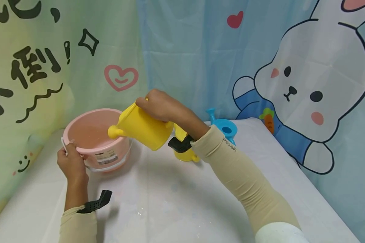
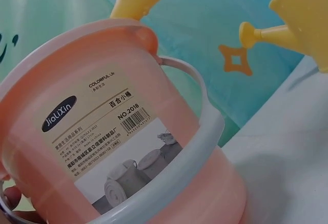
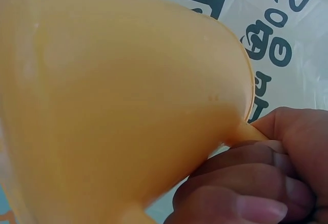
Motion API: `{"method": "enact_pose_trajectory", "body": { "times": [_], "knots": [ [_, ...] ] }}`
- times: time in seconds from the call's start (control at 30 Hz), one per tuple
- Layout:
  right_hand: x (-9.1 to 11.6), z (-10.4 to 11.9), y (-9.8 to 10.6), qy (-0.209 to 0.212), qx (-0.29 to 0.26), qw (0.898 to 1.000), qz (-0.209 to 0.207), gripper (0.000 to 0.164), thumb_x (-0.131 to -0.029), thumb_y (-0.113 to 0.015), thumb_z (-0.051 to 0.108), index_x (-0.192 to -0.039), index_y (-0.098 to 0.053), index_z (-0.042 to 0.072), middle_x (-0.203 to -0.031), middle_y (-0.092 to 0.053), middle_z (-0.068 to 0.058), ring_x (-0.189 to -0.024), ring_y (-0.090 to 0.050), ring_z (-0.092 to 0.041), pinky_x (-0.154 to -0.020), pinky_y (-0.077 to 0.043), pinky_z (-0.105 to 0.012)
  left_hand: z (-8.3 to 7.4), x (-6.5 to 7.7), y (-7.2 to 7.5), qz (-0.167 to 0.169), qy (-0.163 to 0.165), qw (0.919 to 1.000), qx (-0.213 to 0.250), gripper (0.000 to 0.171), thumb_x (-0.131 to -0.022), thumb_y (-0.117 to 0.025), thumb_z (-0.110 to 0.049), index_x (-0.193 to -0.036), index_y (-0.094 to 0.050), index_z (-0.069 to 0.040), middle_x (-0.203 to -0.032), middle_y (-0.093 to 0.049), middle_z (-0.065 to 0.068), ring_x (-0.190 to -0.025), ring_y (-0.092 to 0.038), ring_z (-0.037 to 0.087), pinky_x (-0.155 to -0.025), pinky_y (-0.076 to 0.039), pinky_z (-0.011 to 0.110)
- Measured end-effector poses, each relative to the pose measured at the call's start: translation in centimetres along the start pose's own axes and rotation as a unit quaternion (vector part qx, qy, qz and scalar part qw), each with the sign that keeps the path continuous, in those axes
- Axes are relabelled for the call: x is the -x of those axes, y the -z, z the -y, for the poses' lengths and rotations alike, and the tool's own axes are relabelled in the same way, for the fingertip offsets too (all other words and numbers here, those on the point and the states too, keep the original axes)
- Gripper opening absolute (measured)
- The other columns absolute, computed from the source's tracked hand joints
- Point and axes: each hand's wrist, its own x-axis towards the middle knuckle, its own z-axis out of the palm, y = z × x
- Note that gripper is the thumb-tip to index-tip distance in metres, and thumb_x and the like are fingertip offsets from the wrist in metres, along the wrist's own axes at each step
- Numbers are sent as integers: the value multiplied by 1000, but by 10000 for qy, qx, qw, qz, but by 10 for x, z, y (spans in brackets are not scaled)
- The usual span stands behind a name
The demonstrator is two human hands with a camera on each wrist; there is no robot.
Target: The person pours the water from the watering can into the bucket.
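Note:
A yellow watering can (image 1: 144, 128) is tipped over the pink bucket (image 1: 121, 152), its spout at the bucket's right rim. My right hand (image 1: 167, 106) grips the can by its handle, fingers curled round it in the right wrist view (image 3: 251, 178). On the bucket's left side, my left hand (image 1: 73, 163) holds the rim beside the white bail handle (image 2: 179, 167). The bucket has a printed label (image 2: 118, 137) on its front. Only a few fingertips (image 2: 13, 198) of that hand show in the left wrist view.
A second yellow watering can (image 1: 187, 156) stands on the white-covered table (image 1: 158, 202), partly behind my right forearm. Behind it is a blue watering can (image 1: 228, 126). Small wet drops dot the tabletop near the front. A printed curtain (image 1: 176, 60) hangs behind the table.

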Motion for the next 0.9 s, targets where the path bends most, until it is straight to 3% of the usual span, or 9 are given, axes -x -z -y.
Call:
{"method": "enact_pose_trajectory", "body": {
  "times": [0.33, 0.9],
  "knots": [
    [-2, 3, 0, -80, 135, 9998, -80, 38, -101, -38, 34, -93, -59, 3, -76, -52, -9, -55, -45, -19, -48, -40, -27, -1, 1, -1, -19, 29, 10000, -79, 24, -97, -54, -39, -107, -49, -18, -95, -48, 2, -68, -51, 7, -59, -45, 14],
    [-4, 3, 2, -164, 72, 9998, -4, 36, -100, -38, 34, -98, -59, 5, -80, -55, -9, -57, -49, -20, -52, -45, -27, -1, 2, -1, -22, -54, 9999, -152, 25, -98, -53, -39, -108, -48, -17, -97, -47, 2, -71, -51, 8, -61, -46, 14]
  ]
}}
